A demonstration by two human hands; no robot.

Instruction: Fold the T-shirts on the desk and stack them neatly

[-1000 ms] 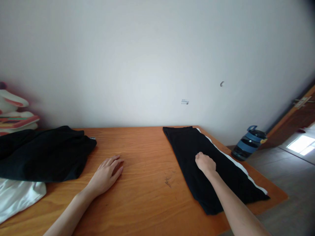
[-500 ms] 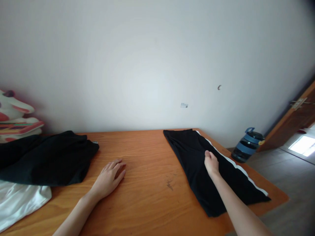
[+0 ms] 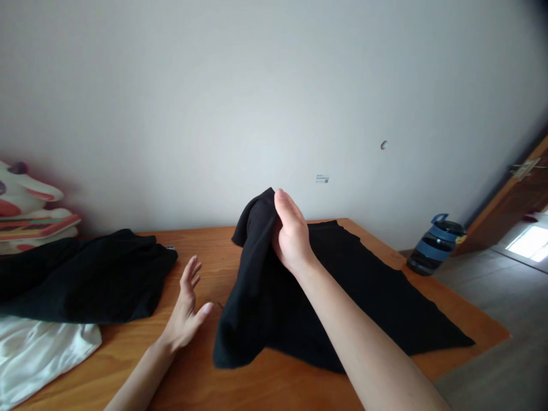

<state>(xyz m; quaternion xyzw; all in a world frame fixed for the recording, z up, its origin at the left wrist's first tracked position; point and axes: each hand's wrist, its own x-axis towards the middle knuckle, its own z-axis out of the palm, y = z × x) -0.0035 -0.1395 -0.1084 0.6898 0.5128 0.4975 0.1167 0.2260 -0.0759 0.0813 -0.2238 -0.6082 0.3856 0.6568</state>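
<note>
A black garment (image 3: 372,285), its exact kind unclear, lies spread over the right part of the wooden table. My right hand (image 3: 293,234) grips one layer of it and holds that part raised toward the left, where it hangs in a fold. The garment's right side still rests on the tabletop. My left hand (image 3: 187,311) is held open left of the hanging cloth, thumb apart from the fingers, with nothing in it. A gap separates it from the fabric.
On the left lie another black piece of clothing (image 3: 85,279) and a white cloth (image 3: 43,354). Behind them stands a white and red animal figure (image 3: 34,200). A blue-banded water bottle (image 3: 436,245) stands by the table's (image 3: 466,311) right edge. The wall borders the back.
My right hand has lifted a layer of the black garment and carried it left, unfolding it. The white strip along its right side no longer shows. My left hand has risen and turned.
</note>
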